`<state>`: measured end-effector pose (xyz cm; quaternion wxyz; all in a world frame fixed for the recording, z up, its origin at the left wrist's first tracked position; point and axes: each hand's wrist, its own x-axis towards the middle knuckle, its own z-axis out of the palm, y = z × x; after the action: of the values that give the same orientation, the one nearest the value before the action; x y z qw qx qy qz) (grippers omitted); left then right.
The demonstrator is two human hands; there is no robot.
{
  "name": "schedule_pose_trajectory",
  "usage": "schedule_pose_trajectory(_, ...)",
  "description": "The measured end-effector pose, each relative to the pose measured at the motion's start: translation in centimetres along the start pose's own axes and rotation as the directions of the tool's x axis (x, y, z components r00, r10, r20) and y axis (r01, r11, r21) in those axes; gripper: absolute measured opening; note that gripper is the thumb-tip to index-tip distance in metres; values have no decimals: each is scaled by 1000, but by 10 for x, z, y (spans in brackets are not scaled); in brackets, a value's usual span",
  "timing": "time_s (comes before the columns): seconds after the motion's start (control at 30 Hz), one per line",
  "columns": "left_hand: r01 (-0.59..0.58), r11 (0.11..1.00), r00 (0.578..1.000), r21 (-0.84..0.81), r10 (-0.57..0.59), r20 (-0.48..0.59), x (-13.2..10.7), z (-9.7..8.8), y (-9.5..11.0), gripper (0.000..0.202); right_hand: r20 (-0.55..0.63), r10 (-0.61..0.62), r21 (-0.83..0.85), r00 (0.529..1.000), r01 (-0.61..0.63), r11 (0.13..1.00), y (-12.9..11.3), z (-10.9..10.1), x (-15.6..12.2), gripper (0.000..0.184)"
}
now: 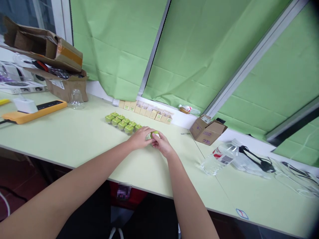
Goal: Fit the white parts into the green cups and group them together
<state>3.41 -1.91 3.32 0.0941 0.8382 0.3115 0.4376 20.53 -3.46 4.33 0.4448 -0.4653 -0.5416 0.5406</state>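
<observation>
My left hand and my right hand meet over the pale green table, both closed round one small green box with a light top. It sits at the right end of two short rows of several like green boxes. Behind those, along the window sill, stands a line of several small tan boxes. My forearms reach in from the bottom edge.
An open small cardboard box lies right of my hands. Further right lie a plastic water bottle on its side, clear bags and black cables. At the left are an orange power strip, a glass jar and stacked cardboard cartons.
</observation>
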Motion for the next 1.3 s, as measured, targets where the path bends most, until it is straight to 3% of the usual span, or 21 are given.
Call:
schedule_pose_trajectory(0.23, 133, 989, 991, -57, -133, 13, -5, 2, 5, 37, -38, 25, -2, 999, -25, 1000, 3, 3, 2, 38)
schedule_pose_trajectory(0.4, 117, 988, 993, -97, -115, 22, -6, 8, -6, 37, -107, 26, 57, 994, -20, 998, 6, 3, 5, 33)
schedule_pose_trajectory(0.57, 137, 981, 990, -136, -129, 61, -6, 13, -13, 45, -67, 16, 0, 998, -16, 1000, 9, 2, 7, 39)
schedule_pose_trajectory(0.7, 158, 959, 983, -237, -131, 129, -3, 12, -11, 46, -44, -14, -25, 999, 13, 1000, 10, 1, 6, 44)
schedule_pose_trajectory(0.93, 115, 961, 989, -251, -86, 123, -1, 5, -9, 37, 3, -31, -29, 1000, 31, 999, 11, -2, 7, 46)
schedule_pose_trajectory(1.13, 171, 926, 978, -337, -118, 171, -1, 8, -7, 34, -45, -23, -65, 999, 20, 998, 11, 3, 9, 44)
schedule_pose_trajectory(1.3, 199, 920, 972, -338, -142, 186, -1, 9, -7, 50, -69, -8, -97, 998, 1, 995, 10, 7, 10, 37)
